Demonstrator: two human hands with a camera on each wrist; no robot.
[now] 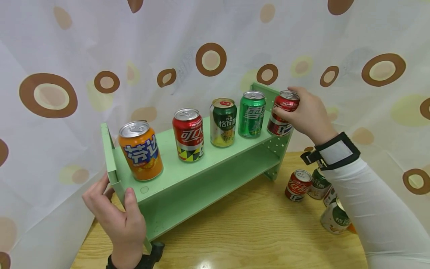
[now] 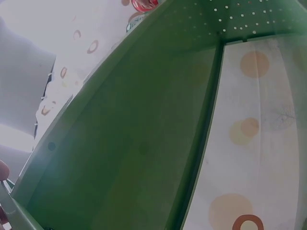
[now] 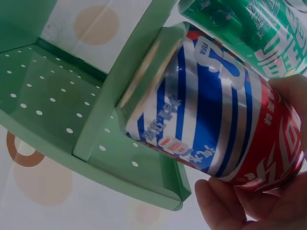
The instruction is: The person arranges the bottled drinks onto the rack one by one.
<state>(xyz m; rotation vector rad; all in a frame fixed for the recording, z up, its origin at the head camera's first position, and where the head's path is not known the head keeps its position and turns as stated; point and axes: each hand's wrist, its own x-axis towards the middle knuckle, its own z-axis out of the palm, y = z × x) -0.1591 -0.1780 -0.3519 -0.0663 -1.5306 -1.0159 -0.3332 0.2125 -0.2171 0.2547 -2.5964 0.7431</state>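
Observation:
A light green two-tier shelf [image 1: 188,164] stands on the wooden table. At its left end my left hand [image 1: 121,220] holds the side panel, thumb in front and fingers at the outer side; a fingertip [image 2: 3,170] shows in the left wrist view. My right hand [image 1: 310,116] grips a red cola can [image 1: 281,125] by its upper part, over the right end of the top tier. The can's base [image 3: 153,76] is at the tier's front edge; whether it rests there I cannot tell. Beside it stands a green can [image 1: 252,116].
Along the top tier stand an orange soda can [image 1: 141,153], another red cola can [image 1: 189,136] and a green-gold can [image 1: 223,125]. Right of the shelf, a red can [image 1: 298,185], a white-green can [image 1: 336,216] and others stand on the table [image 1: 235,231]. A patterned curtain [image 1: 235,22] hangs behind.

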